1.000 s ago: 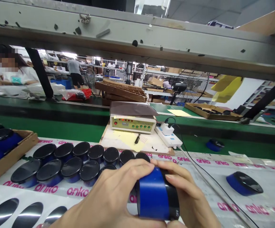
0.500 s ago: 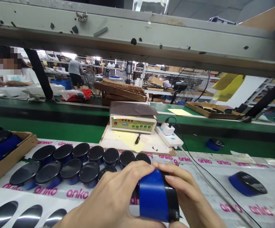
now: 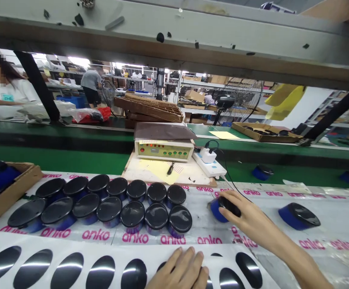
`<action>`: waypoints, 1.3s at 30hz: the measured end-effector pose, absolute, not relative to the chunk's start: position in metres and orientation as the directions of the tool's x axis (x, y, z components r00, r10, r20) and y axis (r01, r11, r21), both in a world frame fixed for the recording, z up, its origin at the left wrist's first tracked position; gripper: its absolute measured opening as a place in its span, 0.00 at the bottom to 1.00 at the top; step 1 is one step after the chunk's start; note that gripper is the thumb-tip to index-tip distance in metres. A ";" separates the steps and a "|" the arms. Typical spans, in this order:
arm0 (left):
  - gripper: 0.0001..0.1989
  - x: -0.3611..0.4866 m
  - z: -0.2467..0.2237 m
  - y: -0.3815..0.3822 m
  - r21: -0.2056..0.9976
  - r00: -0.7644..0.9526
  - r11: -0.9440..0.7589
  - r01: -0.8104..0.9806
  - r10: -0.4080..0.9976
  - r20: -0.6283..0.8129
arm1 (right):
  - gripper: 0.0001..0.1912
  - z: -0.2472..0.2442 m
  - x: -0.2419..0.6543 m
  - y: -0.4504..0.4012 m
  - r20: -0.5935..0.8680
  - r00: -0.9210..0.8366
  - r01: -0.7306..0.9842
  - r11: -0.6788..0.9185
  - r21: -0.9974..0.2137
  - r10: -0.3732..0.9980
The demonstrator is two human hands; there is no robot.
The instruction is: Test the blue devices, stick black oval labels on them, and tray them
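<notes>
My right hand (image 3: 246,214) is wrapped round a blue unit with a black top (image 3: 218,209), which rests on the anko-printed plastic sheet (image 3: 96,236). Low in the view, my left hand (image 3: 180,271) lies flat, fingers spread, on a white sheet of black oval stickers (image 3: 100,273). Behind it, two rows of blue units with glossy black tops (image 3: 132,214) stand on the plastic. Another blue unit (image 3: 299,216) sits to the right of my right hand.
A cardboard box of blue units (image 3: 26,188) is at left. A control box (image 3: 162,150), a power strip (image 3: 209,164) and cables stand behind. More units (image 3: 262,172) lie on the green belt. A shelf beam crosses above. Two people are beyond.
My hands have separated: the left dropped to the sticker sheet, the right moved rightward with its unit onto the plastic. The view shifted slightly, and the front row's right end now shows.
</notes>
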State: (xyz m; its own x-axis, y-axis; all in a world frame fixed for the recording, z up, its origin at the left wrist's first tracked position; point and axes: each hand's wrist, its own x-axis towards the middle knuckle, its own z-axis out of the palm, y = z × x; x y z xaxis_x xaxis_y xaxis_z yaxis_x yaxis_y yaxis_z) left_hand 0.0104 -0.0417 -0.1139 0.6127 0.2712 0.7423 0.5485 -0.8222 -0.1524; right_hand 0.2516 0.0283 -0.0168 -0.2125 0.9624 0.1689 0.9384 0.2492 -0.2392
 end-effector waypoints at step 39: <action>0.40 -0.037 -0.026 -0.039 0.226 0.587 -0.766 0.602 0.616 0.525 | 0.18 0.008 0.206 -0.011 0.334 -0.412 0.202 0.442 -0.874 0.848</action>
